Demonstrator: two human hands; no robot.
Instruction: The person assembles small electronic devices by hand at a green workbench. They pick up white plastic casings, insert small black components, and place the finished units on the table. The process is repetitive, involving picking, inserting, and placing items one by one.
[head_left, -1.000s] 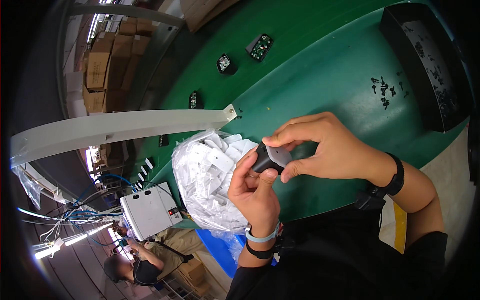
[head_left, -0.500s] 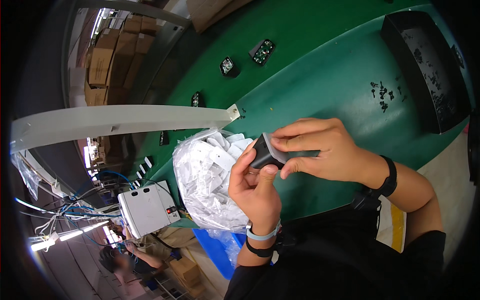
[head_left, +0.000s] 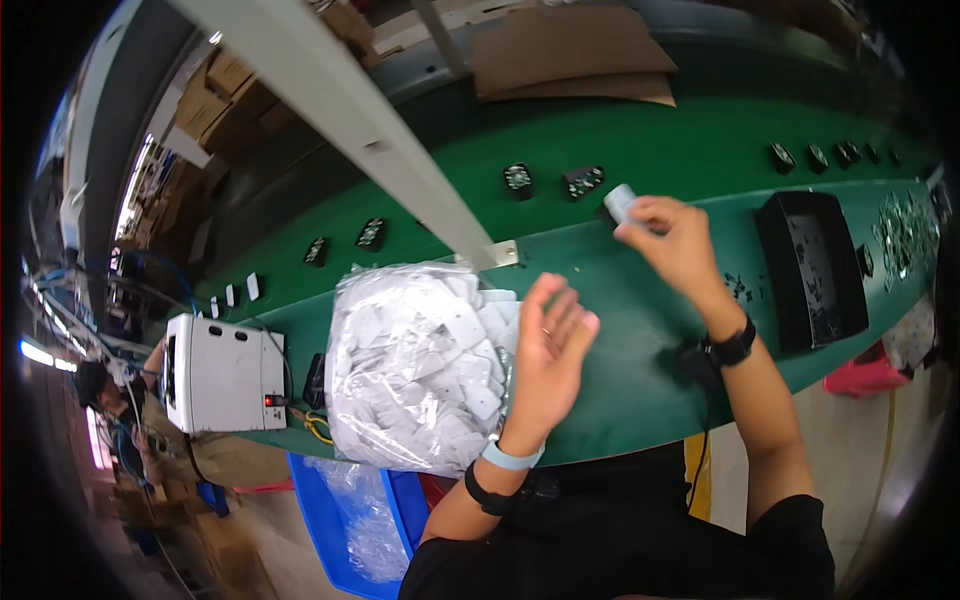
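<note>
My right hand (head_left: 675, 245) pinches a small block-shaped housing (head_left: 620, 203) by its near end, with a pale cover facing up. It is over the far edge of the green table (head_left: 630, 390), beside the darker green strip (head_left: 700, 150). My left hand (head_left: 552, 345) is raised over the table, fingers apart and nothing in it. Close to its left lies a clear plastic bag (head_left: 400, 370) full of white flat covers. Two black housings with circuit boards showing, one upright (head_left: 517, 180) and one lying over (head_left: 583, 182), rest on the strip near my right hand.
A black tray (head_left: 790, 300) with small dark parts stands at right, dark screws (head_left: 738, 288) beside it. Green circuit boards (head_left: 905, 235) lie farther right. A slanting metal post (head_left: 400, 170) rises behind the bag. At left are a white machine (head_left: 225, 375) and white-covered pieces (head_left: 252, 287).
My right hand has carried the housing out of my left hand, away toward the dark green strip. My left hand has let go and opened. The view has turned and shifted.
</note>
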